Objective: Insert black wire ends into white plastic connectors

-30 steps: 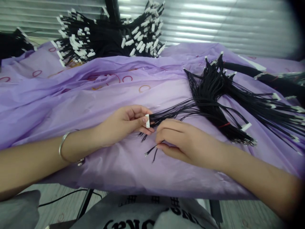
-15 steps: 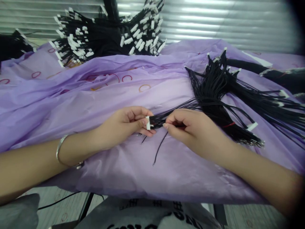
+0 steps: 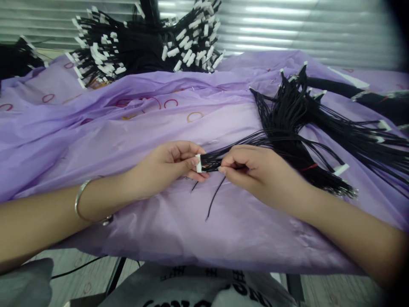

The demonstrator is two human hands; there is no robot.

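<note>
My left hand (image 3: 166, 166) pinches a small white connector (image 3: 198, 163) between thumb and fingers over the purple plastic sheet (image 3: 128, 128). Several thin black wires (image 3: 211, 162) run out of the connector to the right. My right hand (image 3: 258, 172) is closed in a pinch on one of these black wires right beside the connector. A loose black wire end (image 3: 214, 197) hangs down below the two hands onto the sheet. The wires lead back to a bundle of black wires (image 3: 287, 128) lying at the right.
A large heap of black wire harnesses with white connectors (image 3: 143, 42) sits at the back left. More black bundles (image 3: 367, 102) lie at the far right. A red band (image 3: 309, 167) ties the near bundle. The sheet's front edge hangs over the table near my lap.
My right hand rose from the sheet, where it pinched loose wire ends, up to the connector. It now grips a wire at the connector. My left hand stayed put.
</note>
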